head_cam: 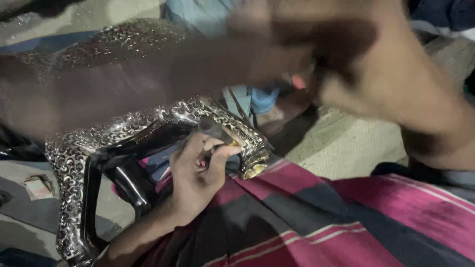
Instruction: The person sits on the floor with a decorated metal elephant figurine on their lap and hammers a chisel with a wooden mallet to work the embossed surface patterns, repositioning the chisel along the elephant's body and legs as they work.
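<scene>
A: What does the person's left hand (200, 170) have hold of?

B: Its fingers are curled shut on a small dark tool (215, 131), the tip set against the near rim of an embossed metal piece (148, 121). That piece curves from the far left across the person's lap, which is draped in a magenta and black striped cloth (346, 217).

A: And the right hand (396, 74)?

B: It is raised at the far right, blurred; whether it is open or closed cannot be told. A dark blurred shape (148, 79) sweeps across the upper half in front of it, and what it is cannot be told either.

A: How far along does the work look?

B: The scroll pattern seems to cover nearly all the visible silver surface, with a brass-coloured end (255, 170) just right of the tool. Judging by that, mostly touch-up near that end remains.

A: Anything around?

B: Pale ground matting (346, 143) beyond the lap, and a small folded paper (38, 187) at the near left. The blur hides much of the far side.
</scene>
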